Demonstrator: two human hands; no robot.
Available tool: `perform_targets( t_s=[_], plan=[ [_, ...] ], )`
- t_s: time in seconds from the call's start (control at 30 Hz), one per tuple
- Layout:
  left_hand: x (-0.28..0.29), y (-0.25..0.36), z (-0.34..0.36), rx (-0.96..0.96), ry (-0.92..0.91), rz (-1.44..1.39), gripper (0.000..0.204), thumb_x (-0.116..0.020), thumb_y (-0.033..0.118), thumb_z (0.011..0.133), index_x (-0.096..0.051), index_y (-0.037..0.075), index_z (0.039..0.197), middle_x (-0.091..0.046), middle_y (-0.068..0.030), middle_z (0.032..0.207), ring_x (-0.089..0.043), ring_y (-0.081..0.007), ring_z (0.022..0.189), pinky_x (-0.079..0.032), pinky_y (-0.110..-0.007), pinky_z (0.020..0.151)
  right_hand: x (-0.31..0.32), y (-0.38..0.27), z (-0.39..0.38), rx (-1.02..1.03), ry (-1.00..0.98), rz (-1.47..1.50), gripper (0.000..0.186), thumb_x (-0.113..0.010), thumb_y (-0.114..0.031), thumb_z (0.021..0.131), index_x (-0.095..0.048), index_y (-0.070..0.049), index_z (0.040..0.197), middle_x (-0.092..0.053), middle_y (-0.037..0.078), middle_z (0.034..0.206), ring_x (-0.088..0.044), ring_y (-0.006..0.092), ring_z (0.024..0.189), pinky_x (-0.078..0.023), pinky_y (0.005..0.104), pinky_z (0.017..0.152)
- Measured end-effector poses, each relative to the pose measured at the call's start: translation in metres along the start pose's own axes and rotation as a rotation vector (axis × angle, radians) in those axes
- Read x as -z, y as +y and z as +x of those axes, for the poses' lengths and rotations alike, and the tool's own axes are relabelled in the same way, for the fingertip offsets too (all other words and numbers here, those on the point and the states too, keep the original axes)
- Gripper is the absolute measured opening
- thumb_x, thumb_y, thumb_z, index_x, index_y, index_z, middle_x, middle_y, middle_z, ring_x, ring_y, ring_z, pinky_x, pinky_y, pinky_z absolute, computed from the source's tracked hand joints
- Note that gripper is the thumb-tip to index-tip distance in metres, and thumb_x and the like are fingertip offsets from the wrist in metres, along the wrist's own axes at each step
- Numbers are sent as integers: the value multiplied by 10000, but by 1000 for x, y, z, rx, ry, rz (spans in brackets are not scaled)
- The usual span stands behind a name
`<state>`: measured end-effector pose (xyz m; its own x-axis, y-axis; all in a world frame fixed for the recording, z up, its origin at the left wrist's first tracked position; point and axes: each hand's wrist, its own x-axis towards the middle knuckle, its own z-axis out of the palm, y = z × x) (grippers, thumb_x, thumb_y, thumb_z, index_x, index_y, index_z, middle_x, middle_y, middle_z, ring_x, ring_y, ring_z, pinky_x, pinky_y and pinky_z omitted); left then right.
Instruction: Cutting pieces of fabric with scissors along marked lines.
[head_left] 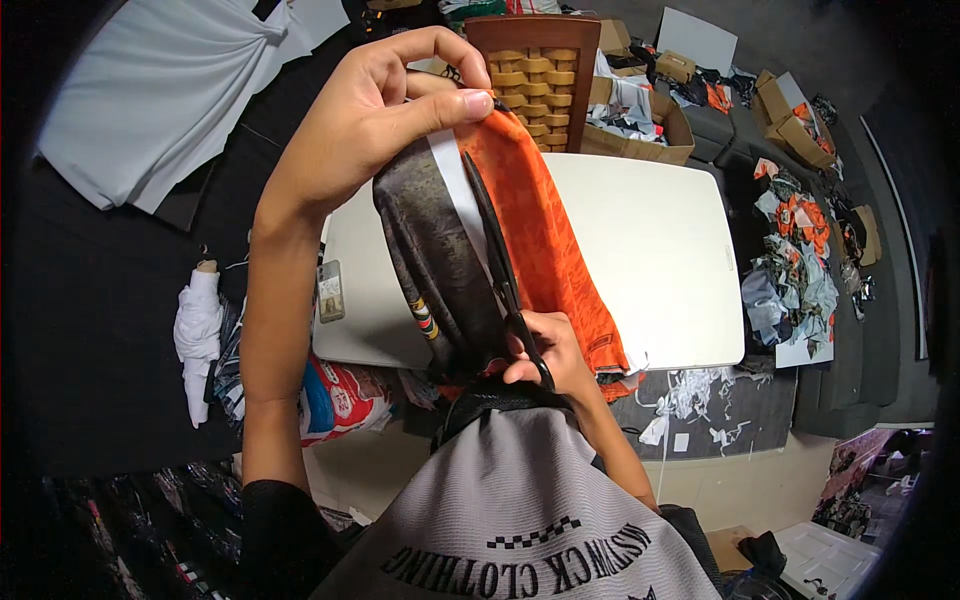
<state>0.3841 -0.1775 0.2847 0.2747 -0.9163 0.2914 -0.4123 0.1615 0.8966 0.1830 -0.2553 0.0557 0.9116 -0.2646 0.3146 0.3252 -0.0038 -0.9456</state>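
Observation:
My left hand [400, 105] is raised and pinches the top edge of a piece of printed fabric between thumb and fingers. The fabric hangs down toward me; one part is orange [540, 220], another dark camouflage [432, 230], with a white strip [455, 185] between them. Held low in my right hand [555, 360] is a pair of black scissors [502, 255], its blades pointing up along the white strip beside the orange part. The fabric's lower end lies close to my right hand, near my lap.
A white table [660, 260] stands before me, with a small card [330, 290] at its left edge. Behind it is a woven-back chair [530, 80]. Cardboard boxes [640, 125] and a heap of fabric scraps [800, 260] lie to the right. White trimmings [690, 395] litter the floor.

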Motion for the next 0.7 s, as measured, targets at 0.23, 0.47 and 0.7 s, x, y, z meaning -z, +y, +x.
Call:
perform_targets(
  t_s=[0.23,0.47,0.7],
  plan=[
    [-1,-1,1,-31,8,-13,120,-598,30,846,-559,36,958,-615,-52,829,-530,-57,617,-409,-144,556,-1,-3,8,62,-25,30,546,-851,-503,614,-468,-114,632,-446,-56,552,-370,92,495,-291,227,499],
    [1,0,-2,-22,6,-28,112,-600,33,845,-562,36,951,-604,-43,816,-501,-41,594,-385,-136,535,-4,-5,11,40,-17,11,559,-847,-516,609,-466,-107,629,-442,-48,553,-362,96,499,-289,230,497],
    [4,-2,-3,-40,28,-69,84,-642,68,845,-598,46,914,-630,-39,827,-524,-36,618,-397,-135,538,-4,-5,10,9,-11,-17,561,-850,-507,603,-466,-99,623,-438,-43,556,-354,99,505,-285,234,497]
  ],
)
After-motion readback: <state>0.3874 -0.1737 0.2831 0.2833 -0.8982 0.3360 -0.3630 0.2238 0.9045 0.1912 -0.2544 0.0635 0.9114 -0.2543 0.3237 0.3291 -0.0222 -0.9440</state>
